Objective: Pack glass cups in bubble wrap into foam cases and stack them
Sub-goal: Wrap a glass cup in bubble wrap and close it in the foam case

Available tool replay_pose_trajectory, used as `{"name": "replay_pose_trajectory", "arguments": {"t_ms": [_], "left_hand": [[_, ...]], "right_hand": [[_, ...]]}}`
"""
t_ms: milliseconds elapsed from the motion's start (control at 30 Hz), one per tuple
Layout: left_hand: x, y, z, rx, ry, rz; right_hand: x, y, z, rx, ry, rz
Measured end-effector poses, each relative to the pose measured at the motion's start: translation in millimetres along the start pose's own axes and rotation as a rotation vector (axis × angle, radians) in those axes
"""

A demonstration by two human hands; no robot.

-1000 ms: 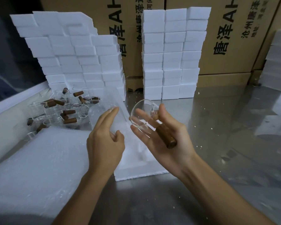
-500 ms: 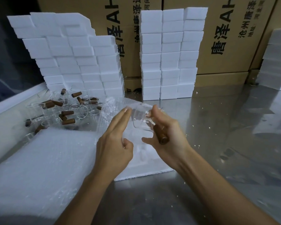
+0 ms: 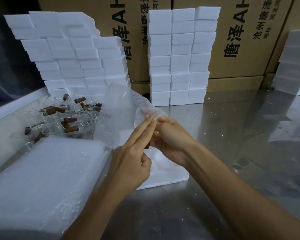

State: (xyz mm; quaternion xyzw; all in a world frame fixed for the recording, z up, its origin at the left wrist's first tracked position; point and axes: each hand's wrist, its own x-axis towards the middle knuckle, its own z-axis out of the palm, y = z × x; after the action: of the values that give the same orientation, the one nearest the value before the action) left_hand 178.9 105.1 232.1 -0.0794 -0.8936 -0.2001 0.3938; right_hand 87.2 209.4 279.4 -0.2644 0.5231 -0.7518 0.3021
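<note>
Where a second ago the clear glass cup with its brown wooden handle (image 3: 148,146) lay bare in the right hand (image 3: 170,141), it has now gone in behind a clear, dimpled sheet of bubble wrap (image 3: 121,110), and the two hands have closed together over the open white foam case (image 3: 164,174) on the steel table (image 3: 232,135); I take that to mean the wrapping has begun, with the casing and stacking still to come. The right hand's fingers are curled round the cup and the wrap's edge; the left hand (image 3: 130,163) lays two straight fingers against the sheet, its thumb and other fingers bent, gripping nothing that I can see. Of the cup only a dark end of the handle shows between the hands; judging by that, its long axis seems to run from the handle, nearest the person, up and away to the bowl, though the bowl is too veiled to be sure. More glass cups (image 3: 66,116) lie heaped to the left, beside the stacked white foam cases (image 3: 73,54) and the pile of bubble wrap sheets (image 3: 42,170).
</note>
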Motion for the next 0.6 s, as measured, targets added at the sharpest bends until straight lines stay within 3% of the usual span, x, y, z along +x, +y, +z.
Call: {"name": "replay_pose_trajectory", "arguments": {"t_ms": [133,200,267,367,500,600], "left_hand": [[2,1,-2,-0.028,0.021,-0.017],[2,5,0,-0.039,0.001,0.005],[0,11,4,-0.086,-0.039,0.026],[-1,19,8,-0.18,-0.096,0.051],[0,23,1,-0.334,-0.07,0.043],[4,10,-10,-0.352,0.169,-0.038]], "right_hand": [[6,7,-1,0.41,-0.093,0.056],[7,14,-2,0.284,-0.051,-0.002],[9,20,-5,-0.032,0.034,-0.073],[8,26,-9,-0.297,0.106,-0.051],[10,27,-16,-0.108,0.175,-0.026],[12,19,-13,-0.082,0.089,-0.077]]}}
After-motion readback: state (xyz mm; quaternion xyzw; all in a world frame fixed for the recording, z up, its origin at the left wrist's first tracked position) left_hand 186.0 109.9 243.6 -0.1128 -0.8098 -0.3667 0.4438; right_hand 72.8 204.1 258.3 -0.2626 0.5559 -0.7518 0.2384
